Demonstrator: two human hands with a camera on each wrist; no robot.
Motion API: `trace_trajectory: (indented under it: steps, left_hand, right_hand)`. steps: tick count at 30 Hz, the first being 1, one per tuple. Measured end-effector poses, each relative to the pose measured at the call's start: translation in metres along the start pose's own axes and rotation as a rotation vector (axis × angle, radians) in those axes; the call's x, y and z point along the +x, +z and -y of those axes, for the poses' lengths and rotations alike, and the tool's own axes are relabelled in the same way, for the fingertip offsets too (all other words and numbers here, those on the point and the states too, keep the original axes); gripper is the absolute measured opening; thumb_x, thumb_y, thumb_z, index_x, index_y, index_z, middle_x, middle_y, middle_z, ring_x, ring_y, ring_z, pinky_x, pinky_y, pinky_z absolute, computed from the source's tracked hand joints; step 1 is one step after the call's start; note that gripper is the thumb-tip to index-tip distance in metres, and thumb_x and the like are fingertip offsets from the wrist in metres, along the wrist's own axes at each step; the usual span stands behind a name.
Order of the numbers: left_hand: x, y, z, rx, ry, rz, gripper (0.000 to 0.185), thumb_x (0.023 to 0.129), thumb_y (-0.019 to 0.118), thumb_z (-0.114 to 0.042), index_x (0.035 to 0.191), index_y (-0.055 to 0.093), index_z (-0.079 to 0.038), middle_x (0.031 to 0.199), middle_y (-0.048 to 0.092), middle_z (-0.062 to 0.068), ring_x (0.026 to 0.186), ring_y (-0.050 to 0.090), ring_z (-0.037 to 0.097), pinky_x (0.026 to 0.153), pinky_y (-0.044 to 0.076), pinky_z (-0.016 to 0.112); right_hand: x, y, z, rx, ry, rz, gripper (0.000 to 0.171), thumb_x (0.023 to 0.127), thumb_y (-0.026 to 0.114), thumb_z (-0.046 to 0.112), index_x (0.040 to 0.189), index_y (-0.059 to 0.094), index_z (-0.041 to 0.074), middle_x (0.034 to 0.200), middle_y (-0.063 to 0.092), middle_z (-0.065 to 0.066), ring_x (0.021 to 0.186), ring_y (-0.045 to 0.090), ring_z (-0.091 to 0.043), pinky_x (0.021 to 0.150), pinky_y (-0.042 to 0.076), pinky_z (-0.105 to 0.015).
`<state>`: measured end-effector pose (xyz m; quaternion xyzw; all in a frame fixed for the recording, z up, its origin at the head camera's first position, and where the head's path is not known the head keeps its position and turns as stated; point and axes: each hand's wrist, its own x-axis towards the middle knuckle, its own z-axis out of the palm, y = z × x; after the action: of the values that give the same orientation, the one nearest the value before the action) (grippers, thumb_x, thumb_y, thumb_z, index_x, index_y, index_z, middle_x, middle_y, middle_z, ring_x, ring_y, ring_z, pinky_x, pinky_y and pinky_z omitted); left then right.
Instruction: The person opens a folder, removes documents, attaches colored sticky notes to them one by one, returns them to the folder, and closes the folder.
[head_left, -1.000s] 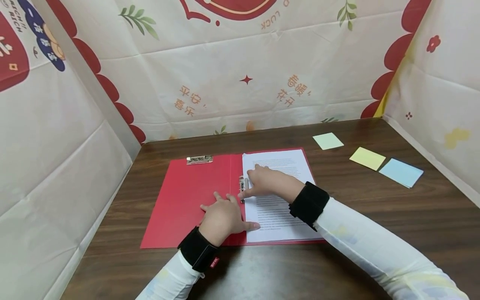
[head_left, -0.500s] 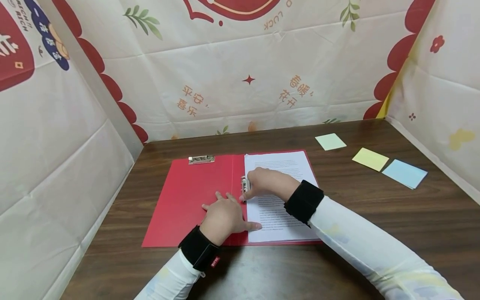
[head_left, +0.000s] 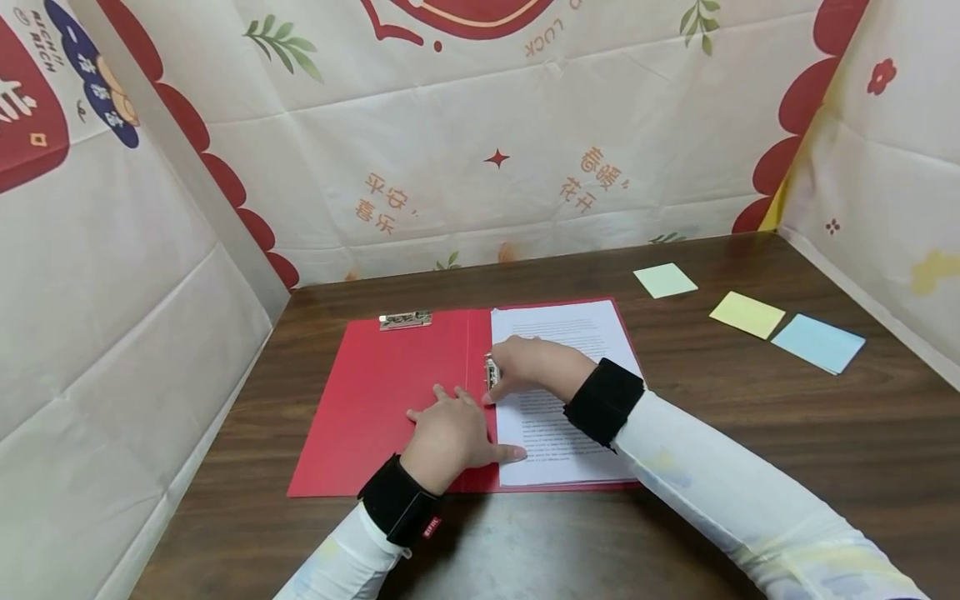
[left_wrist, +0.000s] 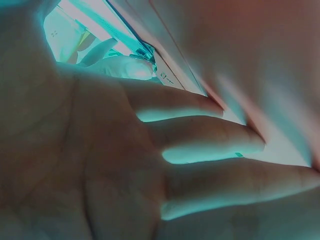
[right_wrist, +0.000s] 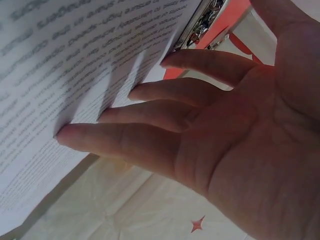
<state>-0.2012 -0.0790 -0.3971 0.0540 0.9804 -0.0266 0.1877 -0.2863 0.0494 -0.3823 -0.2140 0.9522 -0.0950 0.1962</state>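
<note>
An open red folder [head_left: 382, 375] lies on the table with a stack of printed paper [head_left: 555, 321] on its right half. My left hand [head_left: 447, 437] rests with spread fingers on the folder's left cover, its thumb laid over the paper's lower left part. My right hand [head_left: 536, 364] is beside the metal clip [head_left: 491, 372] on the spine, its thumb right at the clip's lower end. In the right wrist view, its nearly straight fingers [right_wrist: 95, 136] touch the printed sheet with their tips. Part of the clip is hidden by this hand in the head view.
A second metal clip [head_left: 405, 320] sits at the top of the left cover. Green [head_left: 665, 281], yellow [head_left: 747, 314] and blue [head_left: 817, 342] paper pieces lie at the back right of the wooden table [head_left: 315, 550]. Printed cloth walls [head_left: 450, 200] enclose the back and sides.
My right hand's fingers have lowered from stretched out over the paper to pointing down at it by the clip. My left hand stays put.
</note>
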Motion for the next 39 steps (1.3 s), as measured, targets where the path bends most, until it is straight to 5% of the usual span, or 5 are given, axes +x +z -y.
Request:
trace_trajectory:
  steps: [10, 15, 21, 26, 39]
  left_hand:
    - [-0.001, -0.002, 0.001, 0.033, 0.002, 0.003, 0.121, 0.078, 0.073, -0.082, 0.163, 0.040, -0.002, 0.168, 0.041, 0.023, 0.159, 0.035, 0.046, 0.111, 0.044, 0.078]
    - [-0.001, -0.001, 0.002, 0.050, -0.010, -0.016, 0.123, 0.076, 0.072, -0.084, 0.162, 0.041, 0.000, 0.166, 0.044, 0.025, 0.157, 0.038, 0.045, 0.110, 0.045, 0.077]
    - [-0.001, -0.002, 0.002, 0.057, -0.015, -0.006, 0.122, 0.077, 0.070, -0.085, 0.162, 0.042, -0.002, 0.168, 0.042, 0.024, 0.158, 0.037, 0.044, 0.112, 0.044, 0.075]
    - [0.000, -0.003, 0.001, 0.055, -0.026, 0.000, 0.123, 0.076, 0.071, -0.084, 0.162, 0.040, -0.002, 0.167, 0.042, 0.024, 0.157, 0.038, 0.044, 0.113, 0.044, 0.075]
    - [-0.001, 0.000, 0.001, 0.035, -0.036, 0.004, 0.126, 0.074, 0.074, -0.083, 0.163, 0.039, -0.002, 0.167, 0.043, 0.025, 0.155, 0.042, 0.043, 0.114, 0.044, 0.075]
  right_hand:
    - [-0.001, -0.016, -0.010, 0.088, -0.045, 0.055, 0.045, 0.090, 0.083, 0.045, 0.110, 0.069, 0.007, 0.102, 0.071, -0.008, 0.088, 0.059, -0.017, 0.080, 0.052, -0.034]
    - [-0.004, -0.033, -0.014, 0.121, -0.133, -0.035, 0.042, 0.098, 0.076, 0.041, 0.121, 0.075, 0.007, 0.121, 0.072, -0.009, 0.109, 0.063, -0.022, 0.091, 0.058, -0.041]
    - [0.002, -0.037, -0.007, -0.018, -0.256, -0.196, 0.022, 0.105, 0.067, 0.027, 0.110, 0.079, 0.008, 0.100, 0.077, -0.004, 0.095, 0.068, -0.019, 0.089, 0.060, -0.040]
    - [0.017, -0.035, -0.011, -0.139, -0.236, -0.334, 0.020, 0.108, 0.062, 0.020, 0.110, 0.075, 0.004, 0.100, 0.077, -0.008, 0.095, 0.074, -0.022, 0.084, 0.063, -0.040]
    - [0.061, -0.024, -0.019, -0.124, -0.104, -0.274, 0.021, 0.106, 0.063, 0.015, 0.107, 0.073, -0.003, 0.093, 0.075, -0.013, 0.076, 0.060, -0.019, 0.074, 0.054, -0.030]
